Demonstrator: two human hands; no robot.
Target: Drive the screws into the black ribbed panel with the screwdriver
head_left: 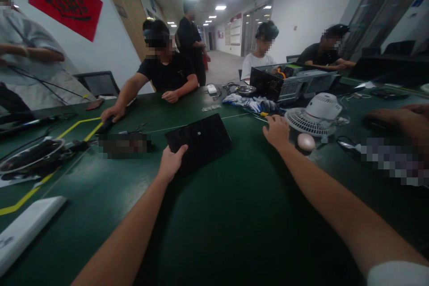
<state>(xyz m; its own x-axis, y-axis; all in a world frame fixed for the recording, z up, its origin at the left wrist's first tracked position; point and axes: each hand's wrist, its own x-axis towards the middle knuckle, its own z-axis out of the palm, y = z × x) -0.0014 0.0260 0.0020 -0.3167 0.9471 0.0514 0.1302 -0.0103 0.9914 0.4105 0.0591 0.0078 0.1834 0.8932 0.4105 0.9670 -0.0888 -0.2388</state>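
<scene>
My left hand (172, 161) grips the near left edge of a black flat rectangular panel (204, 145), its thumb on top. A small light round spot shows on the panel's upper face; the panel's exact kind is unclear. Further right, my right hand (278, 132) is stretched out low over the table, thumb and fingers apart. Just beyond its fingertips lies a small tool with a yellow handle (264, 114). I cannot see whether the fingers touch it. Beside that hand are a white fan (310, 116) with a round grille and a pinkish computer mouse (306, 142).
The green table (234, 223) bears a white box (30, 228) at front left and coiled cables (33, 156) behind it. An opened computer case (291, 81) and crumpled blue-white gloves (250, 102) stand further back. Across the table, a person's hand (114, 111) holds a dark object.
</scene>
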